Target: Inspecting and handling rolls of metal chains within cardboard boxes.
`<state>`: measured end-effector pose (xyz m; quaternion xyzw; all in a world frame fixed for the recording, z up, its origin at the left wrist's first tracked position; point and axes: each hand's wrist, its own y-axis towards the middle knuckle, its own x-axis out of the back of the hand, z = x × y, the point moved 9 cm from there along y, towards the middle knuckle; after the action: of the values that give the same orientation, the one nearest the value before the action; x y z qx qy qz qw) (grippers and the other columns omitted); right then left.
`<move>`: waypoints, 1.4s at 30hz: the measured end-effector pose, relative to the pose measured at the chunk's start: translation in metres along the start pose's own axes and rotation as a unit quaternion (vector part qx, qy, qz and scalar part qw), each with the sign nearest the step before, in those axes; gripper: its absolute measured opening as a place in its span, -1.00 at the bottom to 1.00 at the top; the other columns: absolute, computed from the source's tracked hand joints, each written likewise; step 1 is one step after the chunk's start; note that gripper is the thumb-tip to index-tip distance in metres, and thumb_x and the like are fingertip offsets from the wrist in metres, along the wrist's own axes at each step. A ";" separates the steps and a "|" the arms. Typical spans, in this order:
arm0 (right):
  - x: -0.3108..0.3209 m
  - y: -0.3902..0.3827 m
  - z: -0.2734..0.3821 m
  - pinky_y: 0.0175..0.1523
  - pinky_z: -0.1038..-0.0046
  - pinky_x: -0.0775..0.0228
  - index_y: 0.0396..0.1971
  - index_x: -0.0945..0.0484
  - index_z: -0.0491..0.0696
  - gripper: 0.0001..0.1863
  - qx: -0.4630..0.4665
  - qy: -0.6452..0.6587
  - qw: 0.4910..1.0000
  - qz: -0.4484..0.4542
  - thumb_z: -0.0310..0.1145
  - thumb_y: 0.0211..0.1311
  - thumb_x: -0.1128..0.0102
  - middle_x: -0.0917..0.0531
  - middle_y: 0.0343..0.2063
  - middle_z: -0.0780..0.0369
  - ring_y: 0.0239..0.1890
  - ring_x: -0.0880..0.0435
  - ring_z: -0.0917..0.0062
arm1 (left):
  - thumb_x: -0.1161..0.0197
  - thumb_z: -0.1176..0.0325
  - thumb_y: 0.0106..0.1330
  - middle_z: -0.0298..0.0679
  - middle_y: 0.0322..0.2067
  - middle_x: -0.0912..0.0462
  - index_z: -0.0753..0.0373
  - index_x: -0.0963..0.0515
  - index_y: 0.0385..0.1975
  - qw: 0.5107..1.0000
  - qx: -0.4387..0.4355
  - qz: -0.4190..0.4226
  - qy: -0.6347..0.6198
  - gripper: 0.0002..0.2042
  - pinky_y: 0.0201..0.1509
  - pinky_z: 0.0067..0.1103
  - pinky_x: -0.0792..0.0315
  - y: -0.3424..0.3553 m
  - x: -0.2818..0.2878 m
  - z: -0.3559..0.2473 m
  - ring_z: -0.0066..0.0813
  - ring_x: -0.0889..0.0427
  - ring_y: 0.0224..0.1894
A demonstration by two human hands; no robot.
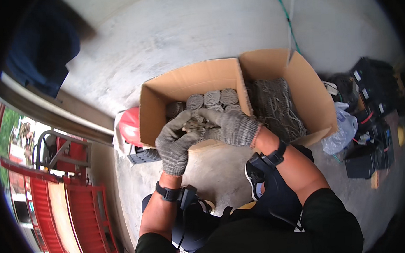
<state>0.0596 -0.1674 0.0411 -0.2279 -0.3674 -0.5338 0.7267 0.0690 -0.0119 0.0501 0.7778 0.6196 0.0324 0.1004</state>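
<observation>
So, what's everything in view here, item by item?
cardboard boxes: two, brown, centre
rolled bundles: several, grey, in left box
fringed textiles: count unclear, dark grey, in right box
small bundle: one, greyish-beige, held at left box
rounded object: one, red, left of boxes
plastic bag: one, translucent, right of boxes
cases: several, black, far right
cords: two, green and white, upper right
vehicle: one, red, far left
cloth: one, dark blue, upper left
wrist devices: two, black, one per wrist
left hand: one, grey-gloved, at left box
right hand: one, grey-gloved, at left box

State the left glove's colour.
The left glove is mottled grey, as the head view, the only one, shows.
</observation>
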 end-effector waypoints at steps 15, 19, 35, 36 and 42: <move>0.053 0.000 -0.069 -0.14 0.30 -0.50 -0.19 -0.70 -0.02 -0.64 -0.045 -0.027 0.998 0.020 -0.16 0.02 -0.34 -0.72 -0.33 0.10 -0.28 -0.69 0.29 | -0.39 0.40 0.27 -0.12 -0.13 -0.66 0.47 -0.41 0.18 0.970 -0.078 0.011 -0.229 -0.48 0.11 -0.46 -0.57 0.024 0.031 -0.038 -0.39 -0.68 -0.14; 0.045 -0.002 -0.104 -0.06 0.33 -0.54 -0.13 -0.71 -0.03 -0.59 -0.083 -0.047 0.993 0.072 -0.15 0.02 -0.37 -0.76 -0.26 0.11 -0.19 -0.73 0.33 | -0.35 0.40 0.31 -0.13 -0.16 -0.64 0.50 -0.31 0.24 0.972 -0.102 -0.010 -0.210 -0.43 0.11 -0.43 -0.55 0.037 0.073 -0.041 -0.37 -0.65 -0.11; 0.053 -0.014 -0.190 0.04 0.36 -0.56 -0.13 -0.71 -0.06 -0.61 -0.128 -0.071 0.988 0.042 -0.36 -0.06 -0.42 -0.76 -0.17 0.12 -0.11 -0.73 0.33 | -0.38 0.40 0.27 -0.14 -0.24 -0.67 0.52 -0.36 0.18 0.977 -0.079 -0.063 -0.188 -0.46 0.02 -0.48 -0.59 0.042 0.107 -0.022 -0.43 -0.67 -0.21; 0.053 -0.017 -0.194 0.04 0.36 -0.56 -0.13 -0.71 -0.06 -0.61 -0.128 -0.071 0.988 0.042 -0.36 -0.06 -0.42 -0.76 -0.17 0.12 -0.11 -0.73 0.33 | -0.38 0.40 0.27 -0.14 -0.24 -0.67 0.52 -0.36 0.18 0.977 -0.078 -0.062 -0.188 -0.46 0.02 -0.48 -0.59 0.043 0.108 -0.021 -0.43 -0.67 -0.21; 0.039 -0.022 -0.171 0.07 0.33 -0.55 0.01 -0.64 -0.05 -0.41 -0.152 0.001 0.983 0.102 -0.28 -0.14 -0.50 -0.72 -0.10 0.08 -0.04 -0.70 0.24 | -0.41 0.39 0.26 -0.14 -0.26 -0.67 0.53 -0.36 0.18 0.979 -0.093 -0.067 -0.168 -0.44 -0.02 -0.50 -0.60 0.045 0.114 -0.019 -0.43 -0.67 -0.24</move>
<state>0.0949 -0.3220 -0.0371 -0.3715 -0.2557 -0.5065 0.7349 0.1353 0.0915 0.0694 0.7161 0.6389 -0.0477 0.2771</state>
